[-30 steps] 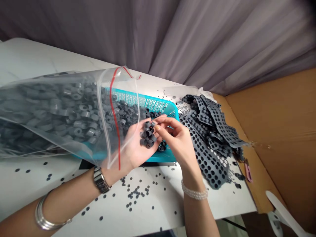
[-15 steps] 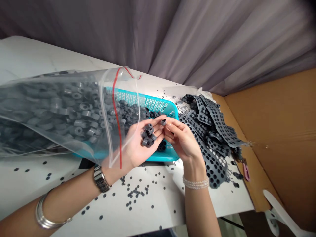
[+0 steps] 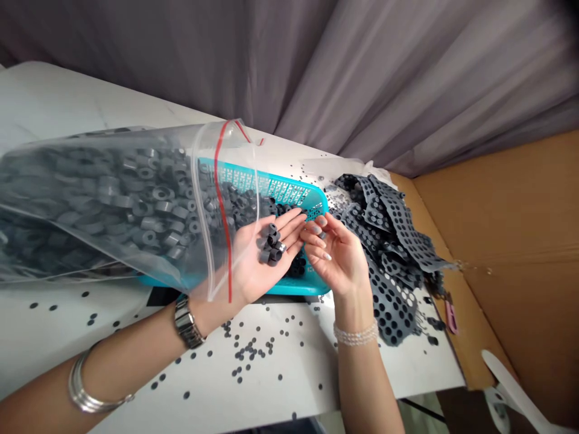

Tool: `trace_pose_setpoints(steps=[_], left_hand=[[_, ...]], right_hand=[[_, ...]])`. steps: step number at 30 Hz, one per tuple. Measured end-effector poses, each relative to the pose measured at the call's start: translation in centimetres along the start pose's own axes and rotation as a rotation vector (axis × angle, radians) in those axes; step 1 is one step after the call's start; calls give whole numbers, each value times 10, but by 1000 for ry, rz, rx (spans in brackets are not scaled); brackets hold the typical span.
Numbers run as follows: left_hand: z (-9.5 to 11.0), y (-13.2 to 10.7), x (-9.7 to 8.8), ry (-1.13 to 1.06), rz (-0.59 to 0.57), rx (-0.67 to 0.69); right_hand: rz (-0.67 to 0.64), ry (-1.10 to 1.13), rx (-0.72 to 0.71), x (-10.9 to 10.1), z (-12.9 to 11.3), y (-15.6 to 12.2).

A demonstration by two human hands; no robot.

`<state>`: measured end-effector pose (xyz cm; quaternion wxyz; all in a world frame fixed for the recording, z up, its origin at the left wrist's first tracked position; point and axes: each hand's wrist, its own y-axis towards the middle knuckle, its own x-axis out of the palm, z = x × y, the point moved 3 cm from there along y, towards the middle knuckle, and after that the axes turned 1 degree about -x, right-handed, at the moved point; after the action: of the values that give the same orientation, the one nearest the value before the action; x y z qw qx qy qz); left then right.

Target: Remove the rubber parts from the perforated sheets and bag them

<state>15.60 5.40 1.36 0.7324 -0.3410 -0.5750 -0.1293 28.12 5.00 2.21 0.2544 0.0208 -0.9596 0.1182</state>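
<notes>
My left hand (image 3: 253, 274) lies palm up over the basket, fingers stretched out, carrying a small pile of dark grey plastic rings (image 3: 272, 250). Close by its fingertips is my right hand (image 3: 344, 259), turned palm toward me with curled fingers. A small grey ring (image 3: 322, 235) shows partly between those fingers. The open mouth of a clear zip bag (image 3: 149, 223), full of similar rings, reaches over my left wrist. Beneath both hands sits a turquoise basket (image 3: 312, 289) with more grey pieces in it, partly hidden by the bag and my left hand.
Perforated dark grey sheets (image 3: 398, 241) are heaped right of the basket. Small dark discs (image 3: 253, 349) lie scattered on the white table (image 3: 203, 404). Pink-handled scissors (image 3: 451, 314) rest by a cardboard panel (image 3: 506, 229) at right. A grey curtain (image 3: 280, 60) hangs behind.
My right hand has rolled over so its palm and curled fingers face me; the ring that was pinched at its fingertips is now partly hidden. The left hand keeps its pile of rings.
</notes>
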Motion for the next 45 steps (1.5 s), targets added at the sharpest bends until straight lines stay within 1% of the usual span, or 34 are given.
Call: trace_pose_setpoints(steps=[2,4,6,7,9,13,15,19,20,22,25,28,30,34,36,38,41,43,45], left_hand=[[1,0,-2,-1,9,8],[1,1,-4,-7,11,-7],[1,3,-6,-13,3,-26],[2,3,-6,-15,4,-26],[2,3,-4,-15,22,-9],[2,0,2,-17,42,7],[1,0,2,-33,24,-5],[0,0,-3,-33,18,-2],[1,0,-4,-22,29,4],[1,-1,-2,9,50,6],[1,-2,2,41,67,15],[0,-2,4,38,35,23],[-1,-1,3,43,13,18],[-2,0,3,68,-35,-3],[-2,-1,4,68,-41,-9],[-1,-1,4,57,-25,-3],[-2,-2,4,34,-14,-1],[-2,-2,3,31,-28,-8],[-2,-3,2,36,-58,-4]], right_hand=[[5,-146,-21,1,-3,-4],[2,-369,-51,3,-5,-10],[-22,-577,-77,7,-6,-15],[-40,-646,-80,9,-6,-16],[-77,-703,-69,12,-5,-17],[-122,-743,-66,15,-5,-17],[-87,-810,-121,14,-8,-18],[77,-1084,-300,8,-16,-20],[85,-1137,-323,7,-17,-20],[51,-1182,-338,6,-17,-20],[6,-1152,-339,4,-19,-21],[1,-1096,-330,-1,-24,-21],[-13,-1097,-315,-2,-24,-21],[-58,-1136,-296,3,-18,-18],[-75,-1105,-283,6,-14,-17],[-80,-972,-242,6,-12,-16],[-58,-582,-149,3,-12,-15],[-49,-344,-101,0,-15,-15],[-52,-202,-73,0,-18,-14]])
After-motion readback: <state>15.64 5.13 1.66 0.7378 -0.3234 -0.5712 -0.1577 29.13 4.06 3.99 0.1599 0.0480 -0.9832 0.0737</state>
